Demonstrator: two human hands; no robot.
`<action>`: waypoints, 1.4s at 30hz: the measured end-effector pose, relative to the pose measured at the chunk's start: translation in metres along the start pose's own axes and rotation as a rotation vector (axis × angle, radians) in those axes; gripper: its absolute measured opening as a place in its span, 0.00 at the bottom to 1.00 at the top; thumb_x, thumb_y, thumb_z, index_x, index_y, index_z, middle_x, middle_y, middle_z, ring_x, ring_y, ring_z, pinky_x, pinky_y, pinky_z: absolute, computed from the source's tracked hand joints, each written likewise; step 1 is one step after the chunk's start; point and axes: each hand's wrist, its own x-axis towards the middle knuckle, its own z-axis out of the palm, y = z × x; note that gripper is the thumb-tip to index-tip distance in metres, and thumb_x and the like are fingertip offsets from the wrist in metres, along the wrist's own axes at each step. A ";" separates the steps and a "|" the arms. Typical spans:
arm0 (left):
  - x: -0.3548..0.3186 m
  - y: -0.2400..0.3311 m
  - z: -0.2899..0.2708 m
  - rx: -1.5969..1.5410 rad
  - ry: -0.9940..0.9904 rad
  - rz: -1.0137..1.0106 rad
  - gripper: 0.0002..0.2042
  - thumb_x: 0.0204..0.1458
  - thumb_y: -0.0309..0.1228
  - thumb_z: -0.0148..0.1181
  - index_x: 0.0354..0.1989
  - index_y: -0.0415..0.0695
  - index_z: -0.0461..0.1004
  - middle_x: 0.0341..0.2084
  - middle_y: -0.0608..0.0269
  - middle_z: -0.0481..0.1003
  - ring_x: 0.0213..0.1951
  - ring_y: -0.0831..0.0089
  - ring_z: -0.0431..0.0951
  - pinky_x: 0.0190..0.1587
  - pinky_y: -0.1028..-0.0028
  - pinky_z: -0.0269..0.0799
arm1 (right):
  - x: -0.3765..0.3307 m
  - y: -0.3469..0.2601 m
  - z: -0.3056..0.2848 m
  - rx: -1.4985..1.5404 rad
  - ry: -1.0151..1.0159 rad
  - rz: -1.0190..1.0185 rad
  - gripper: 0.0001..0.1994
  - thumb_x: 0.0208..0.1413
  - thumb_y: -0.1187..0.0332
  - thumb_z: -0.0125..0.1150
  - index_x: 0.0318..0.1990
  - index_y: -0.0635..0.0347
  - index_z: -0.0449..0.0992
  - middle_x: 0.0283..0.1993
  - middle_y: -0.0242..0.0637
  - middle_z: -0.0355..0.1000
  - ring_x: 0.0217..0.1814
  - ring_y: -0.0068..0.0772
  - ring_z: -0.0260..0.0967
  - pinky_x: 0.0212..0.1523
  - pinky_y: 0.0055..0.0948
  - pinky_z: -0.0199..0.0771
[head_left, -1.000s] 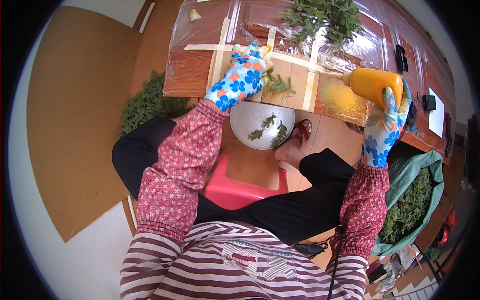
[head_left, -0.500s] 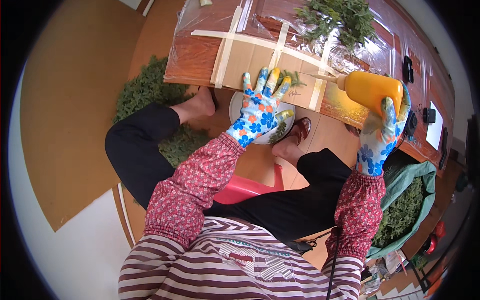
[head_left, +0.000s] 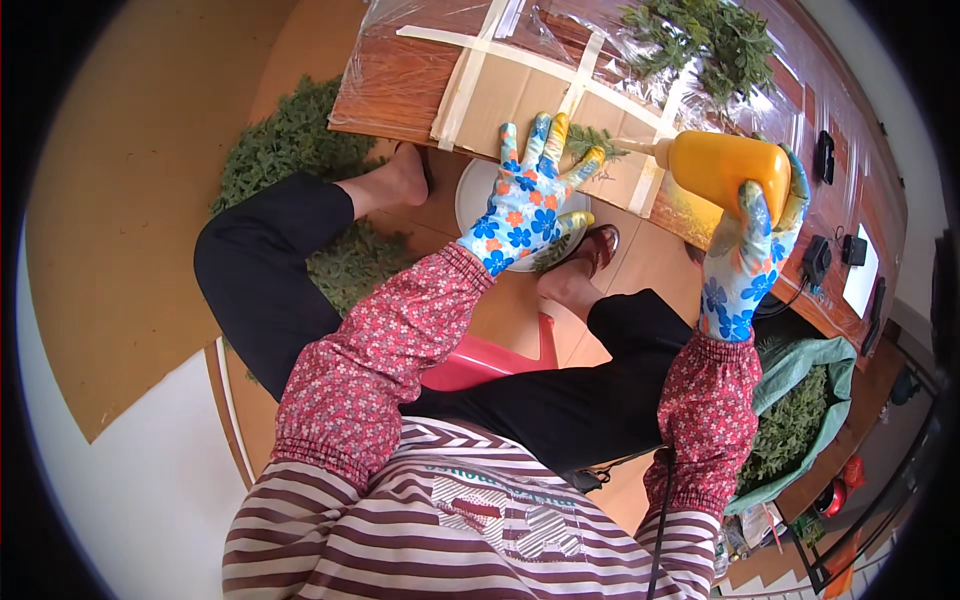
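My left hand (head_left: 528, 190), in a blue-and-orange flowered glove, rests with fingers spread at the front edge of a cardboard sheet (head_left: 500, 100) taped to the table. Its index fingertip is beside or on a small green sprig (head_left: 597, 142); exact contact cannot be made out. My right hand (head_left: 758, 230), gloved alike, is wrapped round a yellow squeeze bottle (head_left: 722, 172). The bottle lies nearly level, its thin nozzle pointing left, with the tip at the sprig's right end. Yellow stains mark the left glove's fingertips.
A heap of green sprigs (head_left: 705, 45) lies on the plastic-covered table (head_left: 385, 95). Below the edge is a white round basin (head_left: 470, 200). More greenery (head_left: 275, 150) is on the floor at left, and a green sack (head_left: 838, 400) of it stands at right. Black adapters (head_left: 817, 262) sit on the table.
The bottle has moved left relative to the cardboard, bringing its nozzle tip to the sprig. My left hand stays spread beside the sprig. The whole view has shifted slightly.
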 end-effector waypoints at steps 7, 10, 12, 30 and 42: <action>-0.002 -0.001 0.002 -0.053 0.017 -0.006 0.34 0.47 0.54 0.51 0.63 0.60 0.53 0.61 0.37 0.46 0.63 0.44 0.45 0.59 0.40 0.33 | 0.002 0.003 0.008 -0.083 -0.010 0.017 0.22 0.52 0.67 0.56 0.54 0.64 0.61 0.50 0.39 0.63 0.53 0.29 0.61 0.56 0.30 0.60; -0.001 -0.001 0.004 -0.065 0.011 -0.015 0.34 0.47 0.54 0.52 0.63 0.60 0.54 0.61 0.38 0.46 0.63 0.44 0.45 0.60 0.41 0.32 | 0.004 0.005 0.008 -0.135 -0.008 0.007 0.21 0.53 0.67 0.56 0.53 0.64 0.62 0.49 0.39 0.64 0.52 0.29 0.61 0.56 0.29 0.61; -0.001 -0.002 0.005 -0.067 0.005 -0.010 0.32 0.48 0.53 0.51 0.63 0.60 0.54 0.61 0.39 0.47 0.64 0.45 0.44 0.60 0.40 0.29 | 0.004 0.005 0.009 -0.121 -0.022 -0.004 0.21 0.53 0.67 0.56 0.53 0.64 0.62 0.49 0.39 0.64 0.52 0.28 0.61 0.55 0.29 0.61; 0.001 -0.001 0.004 -0.023 -0.019 0.001 0.35 0.47 0.51 0.54 0.64 0.61 0.51 0.62 0.38 0.47 0.63 0.45 0.46 0.59 0.39 0.33 | 0.010 0.009 0.005 -0.219 -0.071 -0.032 0.19 0.52 0.71 0.57 0.52 0.66 0.63 0.48 0.39 0.65 0.50 0.27 0.64 0.53 0.26 0.64; 0.001 -0.002 0.002 0.034 -0.078 0.024 0.33 0.46 0.49 0.56 0.63 0.67 0.53 0.62 0.39 0.46 0.63 0.45 0.44 0.58 0.37 0.33 | 0.011 0.009 -0.001 -0.089 -0.001 0.032 0.19 0.51 0.71 0.58 0.51 0.64 0.64 0.48 0.38 0.66 0.51 0.27 0.63 0.54 0.26 0.64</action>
